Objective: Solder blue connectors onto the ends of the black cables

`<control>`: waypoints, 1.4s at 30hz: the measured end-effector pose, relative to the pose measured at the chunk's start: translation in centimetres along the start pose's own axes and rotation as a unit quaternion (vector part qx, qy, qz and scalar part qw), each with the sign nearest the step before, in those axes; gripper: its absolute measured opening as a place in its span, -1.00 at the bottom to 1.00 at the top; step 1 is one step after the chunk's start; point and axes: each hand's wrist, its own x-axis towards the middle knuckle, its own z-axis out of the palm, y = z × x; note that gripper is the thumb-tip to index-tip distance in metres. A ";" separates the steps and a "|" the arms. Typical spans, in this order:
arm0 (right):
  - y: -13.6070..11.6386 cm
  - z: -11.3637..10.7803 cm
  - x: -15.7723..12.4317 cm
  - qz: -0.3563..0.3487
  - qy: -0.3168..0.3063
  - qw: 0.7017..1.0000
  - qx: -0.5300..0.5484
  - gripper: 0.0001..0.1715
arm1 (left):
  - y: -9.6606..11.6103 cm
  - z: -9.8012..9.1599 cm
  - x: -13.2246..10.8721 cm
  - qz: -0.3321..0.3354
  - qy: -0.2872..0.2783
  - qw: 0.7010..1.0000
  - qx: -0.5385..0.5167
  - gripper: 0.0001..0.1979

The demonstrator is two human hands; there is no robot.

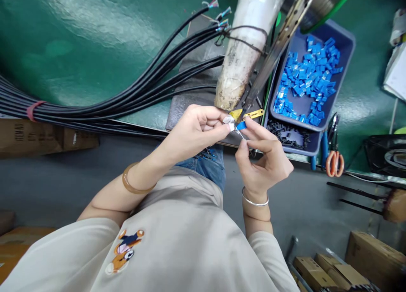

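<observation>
My left hand (203, 125) is closed in a pinch below the duct mouth, with white wrapping on its thumb and fingertip. What lies between those fingertips is too small to make out. Facing it, my right hand (264, 154) pinches a thin whitish wire (240, 133) between thumb and finger. A small blue connector (241, 125) shows by my right index fingertip; which hand bears it I cannot tell. Just beyond the fingertips are a yellow piece with holes (254, 114) and a long metal bar (264, 67) slanting down toward them.
A plastic-wrapped duct (242, 50) hangs over the hands. Black cables (127, 99) with stripped ends lie leftward on the green table (79, 42). At right are a bin (346, 50) of blue connectors, a lower bin (312, 148) of black parts, and orange-handled scissors (334, 163).
</observation>
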 end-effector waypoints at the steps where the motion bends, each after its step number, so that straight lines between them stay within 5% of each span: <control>1: 0.0 0.0 0.0 0.002 0.003 1.000 0.007 -0.83 | 0.0 0.0 0.0 -0.004 -0.006 1.000 -0.002 -0.86; 21: -0.5 -0.4 0.5 -0.023 -0.007 0.998 -0.057 -0.82 | -0.2 0.0 -0.2 -0.013 -0.007 1.000 -0.006 -0.87; 33: -0.7 -0.5 -0.4 -0.030 0.022 0.997 -0.065 -0.79 | -0.4 -0.4 -0.8 -0.014 -0.064 0.997 0.031 -0.86; 36: -0.5 -1.1 -0.2 0.016 0.049 0.999 -0.012 -0.82 | -0.4 -0.7 -1.6 0.019 -0.155 0.981 0.116 -0.87; 39: -0.3 -1.8 0.1 0.048 0.105 0.993 0.033 -0.84 | -0.6 -1.3 -2.9 0.050 -0.316 0.912 0.258 -0.84; 42: 0.0 -1.9 0.3 0.060 0.157 0.985 0.034 -0.90 | -0.5 -2.2 -3.9 0.058 -0.330 0.887 0.317 -0.82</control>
